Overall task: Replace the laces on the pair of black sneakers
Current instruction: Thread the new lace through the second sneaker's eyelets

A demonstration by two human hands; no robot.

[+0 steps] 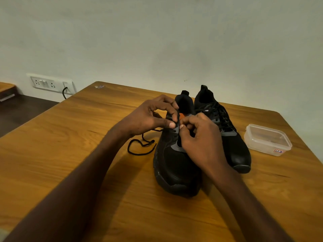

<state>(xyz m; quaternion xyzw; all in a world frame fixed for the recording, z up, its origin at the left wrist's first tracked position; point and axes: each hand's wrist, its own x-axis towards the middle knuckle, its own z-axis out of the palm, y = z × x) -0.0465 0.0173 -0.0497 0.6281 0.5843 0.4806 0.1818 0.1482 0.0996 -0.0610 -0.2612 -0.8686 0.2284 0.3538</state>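
Observation:
Two black sneakers stand side by side on the wooden table [70,137], toes toward me. The left sneaker [174,168] has open eyelets and a grey eyelet band. My left hand [150,116] pinches the shoe's tongue and left eyelet flap between thumb and fingers. My right hand [199,137] rests over the right eyelet row with its fingertips pinched together at the tongue; whether lace is in them is hidden. A black lace [139,147] trails in loops on the table from the shoe's left side. The right sneaker [232,145] is laced with a black lace.
A clear plastic container [267,139] with a small label stands right of the sneakers near the table's right edge. A wall socket panel [50,83] with a plugged black cable is at the far left. The wall is close behind the table.

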